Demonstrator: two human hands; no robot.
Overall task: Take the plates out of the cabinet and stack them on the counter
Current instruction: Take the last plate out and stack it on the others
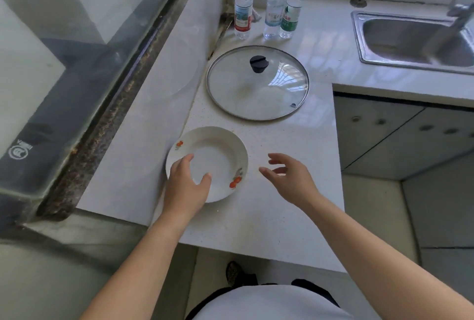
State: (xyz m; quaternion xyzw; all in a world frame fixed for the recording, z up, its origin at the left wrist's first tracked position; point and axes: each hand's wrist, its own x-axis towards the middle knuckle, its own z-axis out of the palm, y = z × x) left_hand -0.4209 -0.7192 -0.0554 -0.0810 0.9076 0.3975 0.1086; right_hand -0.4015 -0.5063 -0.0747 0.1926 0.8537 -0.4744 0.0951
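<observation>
A white plate (218,155) with small red flower marks on its rim lies flat on the white counter (256,217), near the front edge. My left hand (186,186) rests over the plate's near left rim, thumb and fingers spread on it. To the right of the plate my right hand (289,178) hovers just above the counter, fingers apart, holding nothing and a short gap away from the rim. No cabinet interior shows in this view.
A glass pot lid (257,83) with a black knob lies behind the plate. Three water bottles (274,4) stand at the back. A steel sink (415,40) is at the right. A glass-fronted appliance (64,76) borders the counter's left. Cabinet doors (400,135) sit below right.
</observation>
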